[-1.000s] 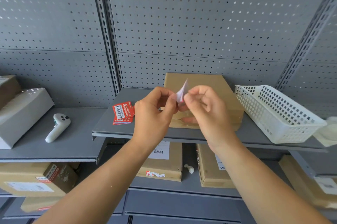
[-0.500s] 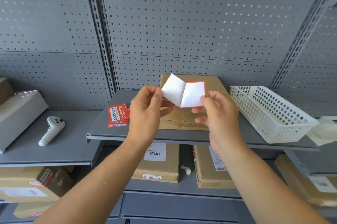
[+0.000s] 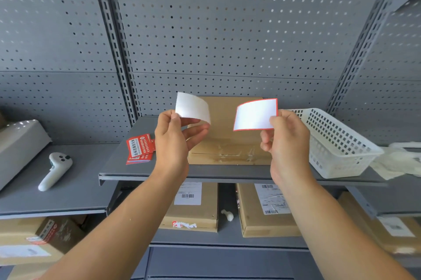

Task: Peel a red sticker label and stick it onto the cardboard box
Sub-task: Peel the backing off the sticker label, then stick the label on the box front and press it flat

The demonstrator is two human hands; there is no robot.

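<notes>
My right hand (image 3: 286,143) pinches the peeled red sticker label (image 3: 255,115) by its right edge; its white back with a thin red border faces me. My left hand (image 3: 174,143) pinches the plain white backing paper (image 3: 192,107) by its lower left corner. The two sheets are fully apart, held in the air in front of the flat cardboard box (image 3: 225,140), which lies on the grey middle shelf (image 3: 141,171). A small stack of red sticker labels (image 3: 140,148) lies on that shelf left of the box.
A white plastic basket (image 3: 335,145) stands right of the box, with crumpled white paper (image 3: 401,161) beyond it. A white handheld controller (image 3: 55,170) and a white parcel (image 3: 18,147) lie on the lower left shelf. Several labelled cardboard boxes (image 3: 193,206) fill the shelves below.
The label and its backing, pinched together a second ago and then joined along one edge, have come fully apart. My hands moved away from each other, left and right.
</notes>
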